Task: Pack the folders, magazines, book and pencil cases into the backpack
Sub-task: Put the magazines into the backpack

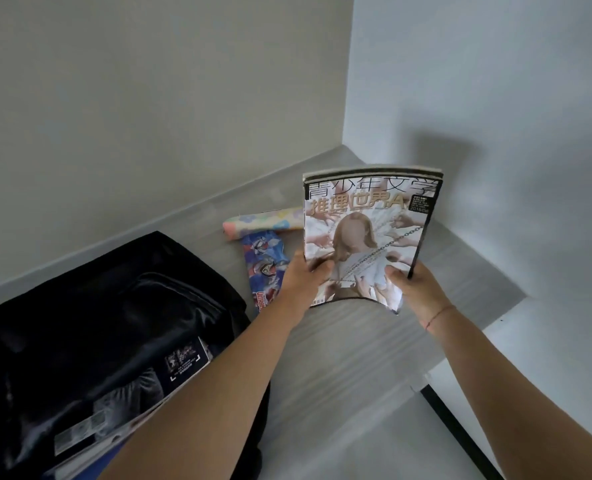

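Note:
I hold a magazine (367, 233) with a black-bordered illustrated cover upright above the grey table (339, 358). My left hand (303, 275) grips its lower left edge and my right hand (414, 289) grips its lower right corner. A black backpack (90, 306) lies open at the left, with another magazine (125, 403) sticking out of its opening. Two pencil cases lie behind my left hand: a blue cartoon-printed one (265, 265) and a pastel flowered one (266, 221), partly hidden by the held magazine.
The table stands in a corner, with walls (149, 116) close behind and to the right. A black table edge or leg (457, 431) shows at the lower right.

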